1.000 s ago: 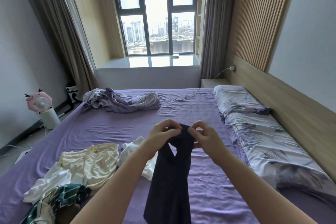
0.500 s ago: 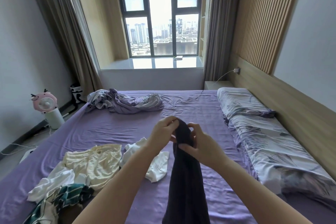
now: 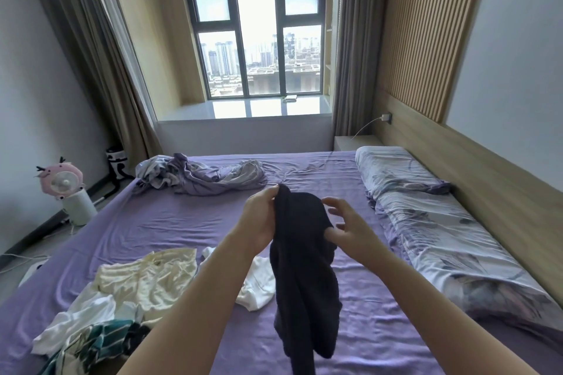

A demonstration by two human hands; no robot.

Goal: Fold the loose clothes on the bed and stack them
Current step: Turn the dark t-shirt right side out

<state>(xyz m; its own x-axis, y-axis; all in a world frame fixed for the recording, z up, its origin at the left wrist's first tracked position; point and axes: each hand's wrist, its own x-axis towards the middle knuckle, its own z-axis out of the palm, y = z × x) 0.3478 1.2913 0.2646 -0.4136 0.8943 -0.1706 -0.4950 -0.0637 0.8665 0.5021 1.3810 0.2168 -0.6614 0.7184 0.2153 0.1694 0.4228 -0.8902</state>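
The dark garment (image 3: 301, 277) is held in the air above the bed (image 3: 195, 222), near its middle, and hangs down in a bunched column. Its top edge is gripped by the left hand (image 3: 259, 219), fingers curled round the cloth. A fold at its right side is pinched by the right hand (image 3: 344, 227) between thumb and lower fingers; the upper fingers are spread.

Risk, as judged: the garment is twisted and not yet spread, so a fold made now would probably be uneven. The light pinch of the right grip may let the cloth slip, and the hanging end may drag across the pile of loose clothes (image 3: 122, 298) lying left of the garment.

The bed is covered by a wrinkled purple sheet. A crumpled blanket (image 3: 201, 176) lies beyond the garment, toward the window (image 3: 259, 30). Patterned pillows (image 3: 426, 216) lie to its right along the wooden headboard (image 3: 487, 179). A pink fan (image 3: 62, 181) stands on the floor at far left.
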